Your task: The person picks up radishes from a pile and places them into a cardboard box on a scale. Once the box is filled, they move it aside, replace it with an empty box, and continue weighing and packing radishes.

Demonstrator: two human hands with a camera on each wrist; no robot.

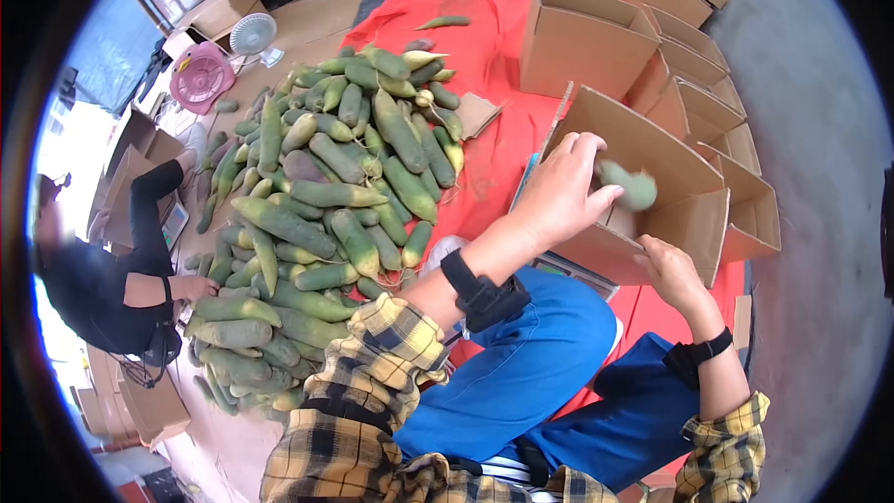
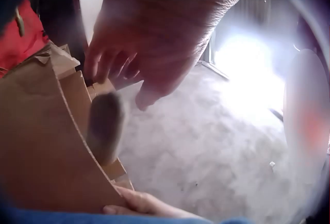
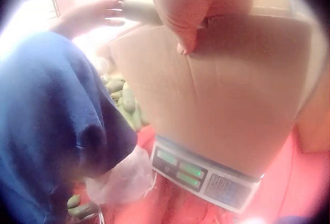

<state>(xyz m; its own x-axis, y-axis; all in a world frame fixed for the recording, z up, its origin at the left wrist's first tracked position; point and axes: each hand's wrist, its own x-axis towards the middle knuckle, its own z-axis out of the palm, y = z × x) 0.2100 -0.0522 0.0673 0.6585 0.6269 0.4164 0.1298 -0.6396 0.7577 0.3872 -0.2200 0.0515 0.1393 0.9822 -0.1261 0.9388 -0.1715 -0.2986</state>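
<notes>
My left hand point(image 1: 563, 186) is over an upright cardboard box point(image 1: 684, 224), its fingers and thumb spread apart. Just past the fingertips is a blurred green radish point(image 1: 630, 187), inside the box's opening. In the left wrist view, a gap shows between the radish point(image 2: 106, 126) and the fingers above it. My right hand point(image 1: 675, 275) grips the near rim of the same box, and the thumb presses on the outer wall in the right wrist view. Under the box sits a digital scale point(image 3: 193, 175) with lit green displays.
A large heap of green radishes point(image 1: 326, 196) covers the floor to the left. Several open cardboard boxes point(image 1: 587, 47) stand behind and right on a red sheet point(image 1: 494, 56). Another person point(image 1: 112, 289) sits at the far left, one hand at the heap. A fan point(image 1: 253, 34) stands behind.
</notes>
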